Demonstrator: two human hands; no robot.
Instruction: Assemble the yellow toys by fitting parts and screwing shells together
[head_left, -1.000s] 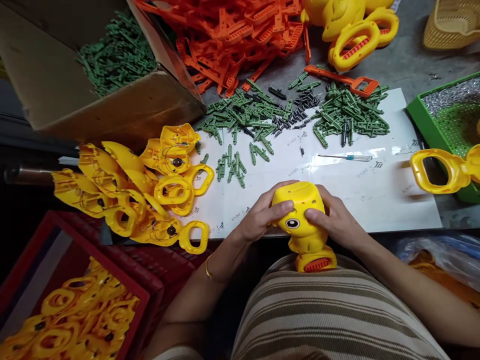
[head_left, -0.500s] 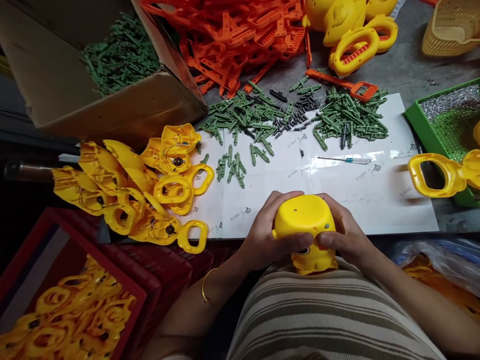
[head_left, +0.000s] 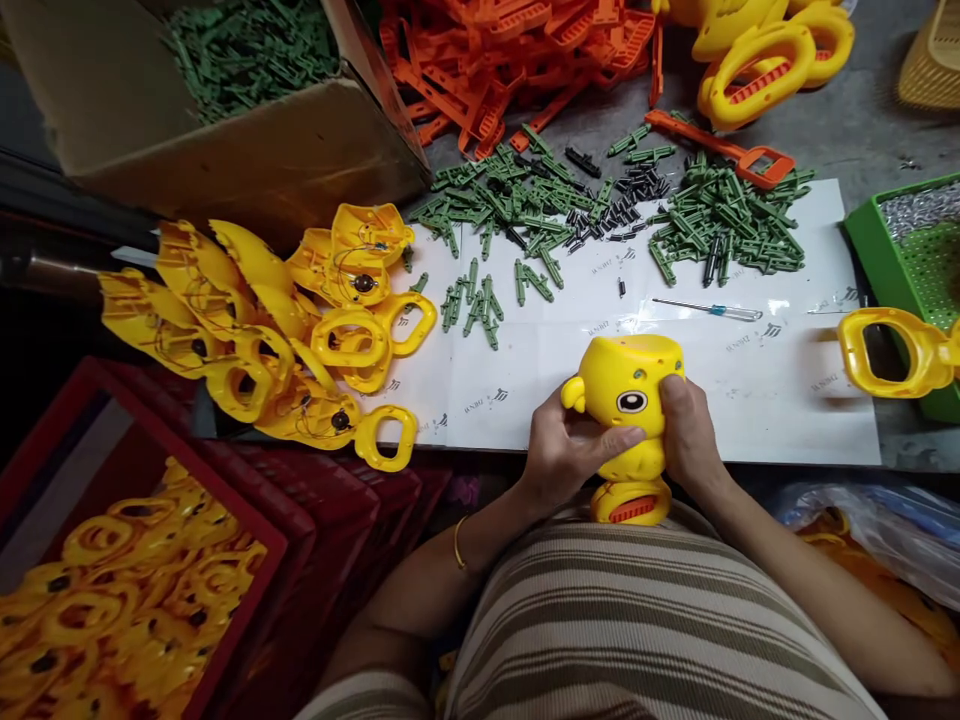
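Observation:
A yellow duck-shaped toy [head_left: 626,400] with a black-and-white eye and an orange trigger in its handle stands at the near edge of the table, pressed against my striped shirt. My left hand [head_left: 566,455] grips its left side, thumb across the front under the eye. My right hand [head_left: 690,435] clasps its right side. Both hands are closed on the toy, its eye side facing me.
Yellow half-shells [head_left: 277,330] are heaped at the left, above a red crate [head_left: 225,520] with more. Green pins [head_left: 525,215], black springs [head_left: 619,210] and a small screwdriver [head_left: 709,309] lie on white paper [head_left: 787,390]. Orange parts [head_left: 517,60], a cardboard box [head_left: 247,150] and a green tray [head_left: 900,250] ring the paper.
The toy was tipped with its top toward me, then turned back so its eye side shows. Both hands stayed on it. The camera view shifted slightly.

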